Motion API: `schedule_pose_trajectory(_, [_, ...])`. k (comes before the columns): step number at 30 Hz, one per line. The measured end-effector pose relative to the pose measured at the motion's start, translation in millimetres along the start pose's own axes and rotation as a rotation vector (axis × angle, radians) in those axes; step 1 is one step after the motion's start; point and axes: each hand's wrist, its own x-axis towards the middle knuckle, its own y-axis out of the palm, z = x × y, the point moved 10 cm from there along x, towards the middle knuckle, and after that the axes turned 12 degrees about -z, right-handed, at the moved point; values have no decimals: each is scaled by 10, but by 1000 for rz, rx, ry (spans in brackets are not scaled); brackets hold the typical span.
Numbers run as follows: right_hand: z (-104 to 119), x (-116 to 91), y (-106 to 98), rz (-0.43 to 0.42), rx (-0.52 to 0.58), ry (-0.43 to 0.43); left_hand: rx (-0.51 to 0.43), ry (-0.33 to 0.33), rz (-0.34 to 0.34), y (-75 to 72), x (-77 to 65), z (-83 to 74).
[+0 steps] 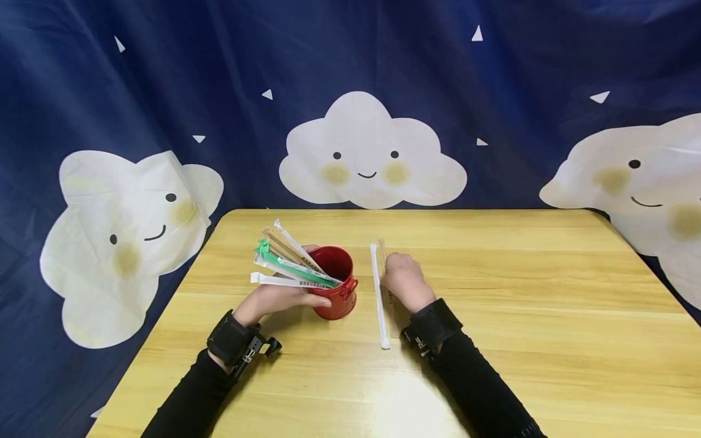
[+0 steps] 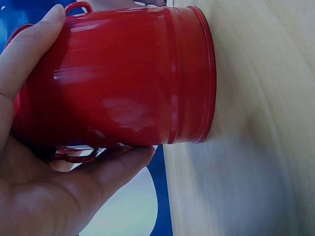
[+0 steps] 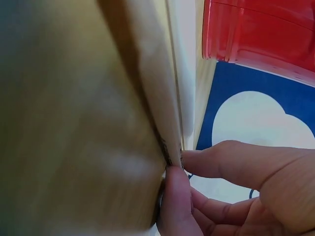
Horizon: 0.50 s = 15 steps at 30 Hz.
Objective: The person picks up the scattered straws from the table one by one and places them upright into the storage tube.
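Observation:
My left hand grips a small red metal bucket that stands on the table, thumb on the near side and fingers round the far side. Several wrapped straws lean out of it to the left: white ones, tan ones and a green straw. Right of the bucket, a white-wrapped straw lies lengthwise on the table. Beside it is a tan-wrapped straw, partly hidden in the head view by my right hand. Thumb and fingertip pinch this tan straw, as the right wrist view shows.
The wooden table extends widely to the right of both hands. Behind its far edge hangs a dark blue curtain printed with smiling white clouds. Black straps with small devices circle both wrists.

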Motion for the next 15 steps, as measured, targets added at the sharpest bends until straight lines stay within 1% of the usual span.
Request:
schedule_pose_trajectory(2, [-4, 2, 1, 2, -2, 3, -12, -4, 3, 5, 3, 6])
schedule_pose_trajectory(3, [-7, 4, 2, 3, -3, 6, 37, 24, 8, 10, 6, -11])
schedule_pose_trajectory(4, [-10, 6, 3, 4, -3, 9, 36, 26, 10, 11, 6, -11])
schedule_pose_trajectory(5, [-13, 6, 3, 5, 1, 13, 3, 8, 12, 14, 7, 1])
schedule_pose_trajectory(7, [-23, 11, 4, 6, 5, 22, 31, 23, 26, 24, 6, 1])
schedule_pose_trajectory(9, [-25, 12, 3, 6, 10, 23, 18, 13, 34, 29, 5, 9])
schedule_pose_trajectory(10, [-27, 13, 2, 5, 13, 22, -22, -11, 36, 30, 3, 26])
schedule_pose_trajectory(12, [-25, 13, -3, 3, 14, 16, -18, -5, 35, 28, 5, 22])
schedule_pose_trajectory(13, [-22, 13, -6, 2, 17, 11, -36, -10, 32, 26, 7, 24])
schedule_pose_trajectory(15, [-23, 13, -13, -2, 23, 7, -37, -1, 25, 19, 12, 11])
